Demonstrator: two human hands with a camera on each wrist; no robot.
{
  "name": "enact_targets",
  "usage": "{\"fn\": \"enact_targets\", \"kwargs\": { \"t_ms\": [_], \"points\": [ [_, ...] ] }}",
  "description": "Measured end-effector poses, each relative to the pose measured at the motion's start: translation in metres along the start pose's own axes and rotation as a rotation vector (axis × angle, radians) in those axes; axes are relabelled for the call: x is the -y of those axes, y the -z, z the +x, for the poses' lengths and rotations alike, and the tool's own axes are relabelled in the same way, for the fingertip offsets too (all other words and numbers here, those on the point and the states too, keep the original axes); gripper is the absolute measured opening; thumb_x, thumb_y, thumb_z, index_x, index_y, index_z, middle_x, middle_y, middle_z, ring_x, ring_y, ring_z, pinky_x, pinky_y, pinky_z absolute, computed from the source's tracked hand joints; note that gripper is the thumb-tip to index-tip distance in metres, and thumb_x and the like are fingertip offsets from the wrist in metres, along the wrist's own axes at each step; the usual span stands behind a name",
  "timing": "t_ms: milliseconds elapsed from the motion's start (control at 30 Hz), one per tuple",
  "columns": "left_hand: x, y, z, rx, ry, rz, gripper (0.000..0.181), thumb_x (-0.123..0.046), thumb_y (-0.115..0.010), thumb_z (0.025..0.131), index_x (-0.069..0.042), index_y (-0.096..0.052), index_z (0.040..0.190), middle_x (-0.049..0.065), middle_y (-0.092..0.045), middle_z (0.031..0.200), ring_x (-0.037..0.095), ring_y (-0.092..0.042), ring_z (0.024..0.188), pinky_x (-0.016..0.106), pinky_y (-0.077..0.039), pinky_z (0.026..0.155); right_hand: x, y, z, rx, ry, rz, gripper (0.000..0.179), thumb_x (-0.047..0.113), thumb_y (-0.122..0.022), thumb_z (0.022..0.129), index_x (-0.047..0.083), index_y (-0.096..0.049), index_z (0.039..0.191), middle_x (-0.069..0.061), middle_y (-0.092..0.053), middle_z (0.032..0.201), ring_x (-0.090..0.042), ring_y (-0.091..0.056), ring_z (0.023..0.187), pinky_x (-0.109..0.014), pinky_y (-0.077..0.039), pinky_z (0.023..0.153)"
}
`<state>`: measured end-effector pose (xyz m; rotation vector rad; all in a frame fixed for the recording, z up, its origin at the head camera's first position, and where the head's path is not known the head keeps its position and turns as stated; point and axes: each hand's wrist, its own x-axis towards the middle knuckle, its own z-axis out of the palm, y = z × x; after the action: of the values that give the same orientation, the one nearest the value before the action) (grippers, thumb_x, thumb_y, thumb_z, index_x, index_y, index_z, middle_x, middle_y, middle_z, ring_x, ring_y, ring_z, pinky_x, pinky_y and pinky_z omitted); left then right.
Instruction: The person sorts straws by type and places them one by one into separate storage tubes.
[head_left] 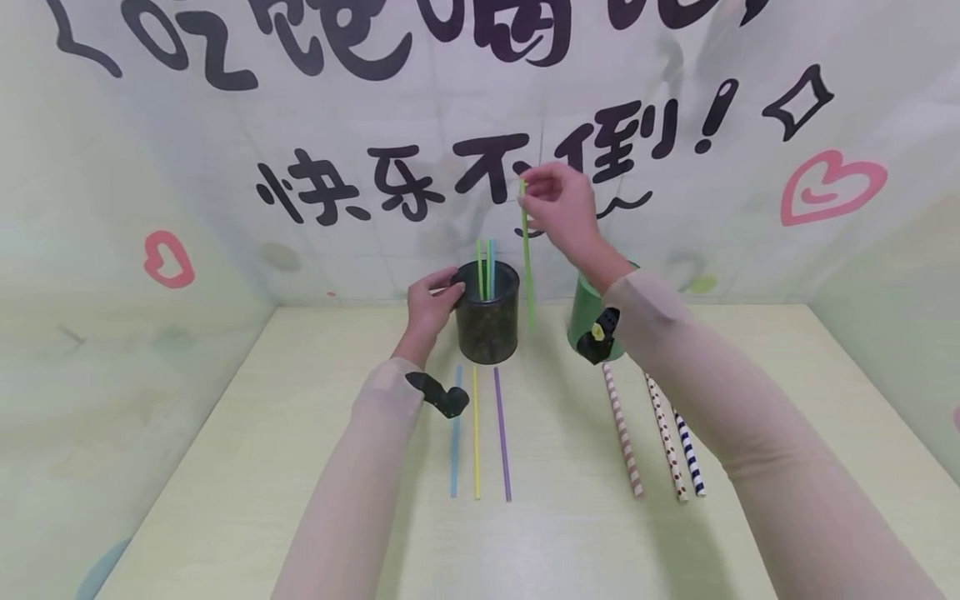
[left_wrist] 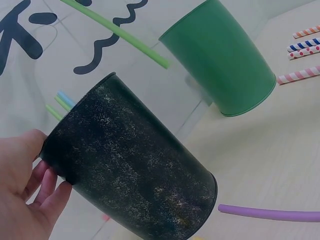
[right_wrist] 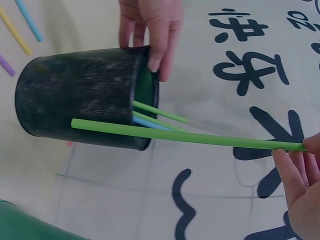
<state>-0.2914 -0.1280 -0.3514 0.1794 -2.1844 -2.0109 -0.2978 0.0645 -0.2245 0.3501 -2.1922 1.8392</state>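
My right hand (head_left: 558, 208) pinches a green straw (head_left: 528, 267) near its upper end. The straw hangs down just right of the black cup (head_left: 487, 329), its lower end beside the cup's wall. At the cup's left side, my left hand (head_left: 432, 307) grips the rim, as the left wrist view shows with the fingers (left_wrist: 50, 192) against the dark wall. Two green straws (right_wrist: 160, 111) and a blue straw (right_wrist: 152, 122) stand in the cup and stick out over its rim. In the right wrist view the held straw crosses in front of the cup's mouth.
Blue (head_left: 454, 458), yellow (head_left: 476, 450) and purple (head_left: 502, 442) straws lie in front of the black cup. A green cup (head_left: 585, 312) stands to its right, partly behind my right forearm. Patterned straws (head_left: 624, 433) lie before it. A lettered backdrop (head_left: 360, 250) rises behind the table.
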Motion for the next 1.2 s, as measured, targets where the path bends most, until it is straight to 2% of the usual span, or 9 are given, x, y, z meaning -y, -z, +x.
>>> {"fn": "enact_targets", "kwargs": {
  "t_ms": [333,500,800,1200],
  "points": [
    [0.0,0.0,0.001,0.003,-0.02,0.002,0.034,-0.003,-0.061,0.086,-0.001,-0.059,0.12,0.016,-0.052,0.111,0.024,-0.057,0.099,0.027,-0.052,0.08,0.032,-0.006,0.013,-0.034,0.065,0.049,0.022,-0.001,-0.064,0.082,0.002,-0.061,0.103,-0.005,-0.059,0.087,-0.015,-0.056,0.079,-0.03,-0.056,0.068],
    [-0.001,0.0,0.001,0.004,-0.015,0.007,0.034,-0.004,-0.061,0.086,-0.001,-0.059,0.12,0.017,-0.052,0.112,0.024,-0.057,0.099,0.026,-0.052,0.08,0.038,-0.014,0.017,-0.05,0.055,0.077,0.022,-0.002,-0.065,0.081,0.003,-0.061,0.101,-0.005,-0.059,0.087,-0.015,-0.056,0.079,-0.034,-0.056,0.071],
    [0.0,0.0,0.0,0.007,-0.01,0.012,0.035,-0.004,-0.061,0.086,-0.002,-0.059,0.121,0.016,-0.052,0.112,0.024,-0.057,0.101,0.027,-0.052,0.081,0.009,-0.025,0.018,-0.037,-0.018,0.038,0.022,-0.001,-0.064,0.082,0.002,-0.059,0.103,-0.004,-0.057,0.087,-0.013,-0.055,0.077,-0.029,-0.056,0.068],
    [0.001,0.001,0.001,0.007,-0.013,0.008,0.035,-0.005,-0.061,0.086,-0.002,-0.059,0.121,0.016,-0.052,0.112,0.024,-0.057,0.1,0.026,-0.052,0.08,-0.029,-0.023,0.016,-0.039,-0.1,0.064,0.024,-0.003,-0.061,0.084,-0.001,-0.054,0.107,-0.004,-0.053,0.087,-0.013,-0.053,0.078,-0.034,-0.056,0.072]
  ]
}}
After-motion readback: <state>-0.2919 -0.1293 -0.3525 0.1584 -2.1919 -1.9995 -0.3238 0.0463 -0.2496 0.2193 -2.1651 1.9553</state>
